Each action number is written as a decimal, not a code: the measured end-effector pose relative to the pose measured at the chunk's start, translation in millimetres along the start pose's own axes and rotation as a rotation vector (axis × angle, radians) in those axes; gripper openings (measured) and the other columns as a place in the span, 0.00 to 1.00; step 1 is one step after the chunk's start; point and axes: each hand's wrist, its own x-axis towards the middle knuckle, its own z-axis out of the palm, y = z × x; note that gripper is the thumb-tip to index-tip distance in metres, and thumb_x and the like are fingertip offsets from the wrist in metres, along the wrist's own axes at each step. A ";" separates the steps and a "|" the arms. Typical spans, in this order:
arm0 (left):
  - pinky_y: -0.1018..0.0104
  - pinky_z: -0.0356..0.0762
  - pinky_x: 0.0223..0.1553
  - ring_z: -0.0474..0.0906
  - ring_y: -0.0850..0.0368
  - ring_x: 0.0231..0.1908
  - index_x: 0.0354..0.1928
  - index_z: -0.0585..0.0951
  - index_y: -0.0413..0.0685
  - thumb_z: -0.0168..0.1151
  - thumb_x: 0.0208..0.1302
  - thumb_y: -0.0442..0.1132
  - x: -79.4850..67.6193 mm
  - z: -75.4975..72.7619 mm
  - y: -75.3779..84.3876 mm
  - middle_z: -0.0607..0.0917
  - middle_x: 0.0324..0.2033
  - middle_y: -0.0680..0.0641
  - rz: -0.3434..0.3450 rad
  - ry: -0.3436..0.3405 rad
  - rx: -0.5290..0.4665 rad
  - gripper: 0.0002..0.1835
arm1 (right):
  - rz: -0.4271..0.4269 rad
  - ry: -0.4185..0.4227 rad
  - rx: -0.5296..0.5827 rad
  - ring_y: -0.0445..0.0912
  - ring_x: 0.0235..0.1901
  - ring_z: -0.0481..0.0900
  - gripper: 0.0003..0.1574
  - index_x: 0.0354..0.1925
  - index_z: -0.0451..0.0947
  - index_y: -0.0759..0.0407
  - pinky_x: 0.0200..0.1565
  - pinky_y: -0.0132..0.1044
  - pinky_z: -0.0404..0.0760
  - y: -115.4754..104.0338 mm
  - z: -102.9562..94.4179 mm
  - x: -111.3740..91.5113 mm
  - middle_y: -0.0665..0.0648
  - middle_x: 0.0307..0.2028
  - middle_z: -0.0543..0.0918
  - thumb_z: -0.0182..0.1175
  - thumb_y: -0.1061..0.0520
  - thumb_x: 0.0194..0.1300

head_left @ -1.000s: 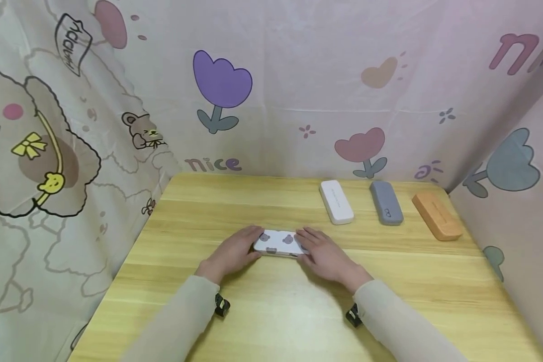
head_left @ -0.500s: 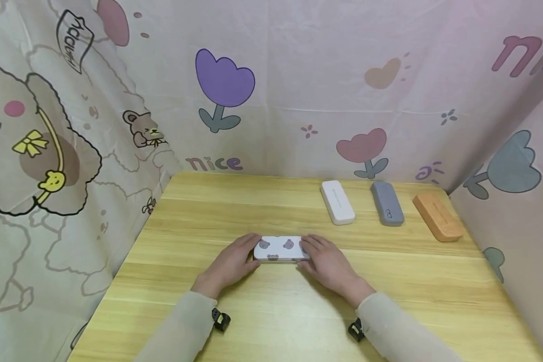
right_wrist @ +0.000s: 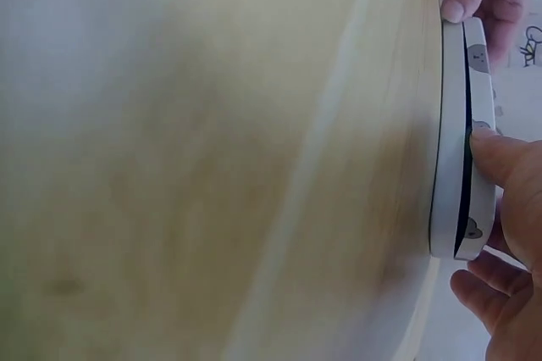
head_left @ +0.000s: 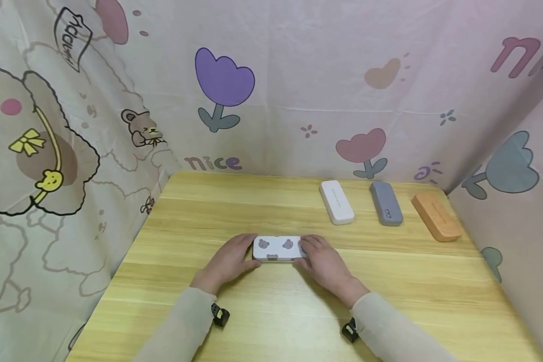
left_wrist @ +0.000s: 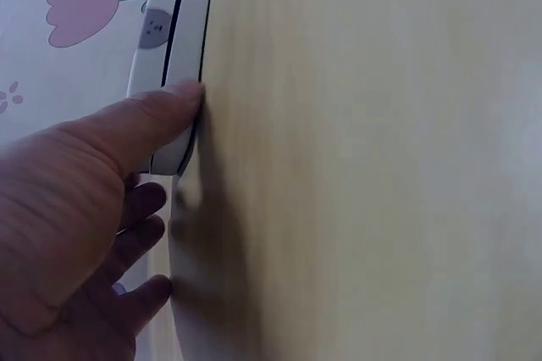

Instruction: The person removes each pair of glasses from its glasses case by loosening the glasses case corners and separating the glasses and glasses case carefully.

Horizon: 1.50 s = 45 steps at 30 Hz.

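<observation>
A white glasses case (head_left: pixel 278 247) with grey bear heads on it lies crosswise on the wooden table. My left hand (head_left: pixel 226 261) holds its left end; in the left wrist view the thumb (left_wrist: pixel 169 107) presses the front side of the lower half. At the other end, my right hand (head_left: pixel 328 264) grips the case with its fingers over the top. The right wrist view has the right thumb (right_wrist: pixel 489 153) on the lid's front edge, at the seam. A narrow dark gap runs between lid and base there, wider toward the right end. The inside is hidden.
Three more cases lie in a row at the back right: a white case (head_left: pixel 337 202), a grey case (head_left: pixel 386 203) with a small glasses drawing, and an orange case (head_left: pixel 436 217). A patterned curtain (head_left: pixel 271 146) stands behind the table (head_left: pixel 271 317) and along both sides.
Both hands and the bear-patterned case have come a little nearer to me over the last second. My right thumb has shifted slightly left along the case's front. The other cases stay put.
</observation>
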 end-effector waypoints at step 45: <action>0.48 0.67 0.75 0.69 0.44 0.74 0.75 0.71 0.45 0.77 0.63 0.48 17.0 -5.9 -14.2 0.74 0.73 0.42 -0.008 -0.049 -0.067 0.41 | 0.005 -0.030 -0.040 0.56 0.64 0.79 0.43 0.64 0.78 0.62 0.69 0.51 0.76 6.6 7.3 8.6 0.62 0.63 0.82 0.74 0.37 0.63</action>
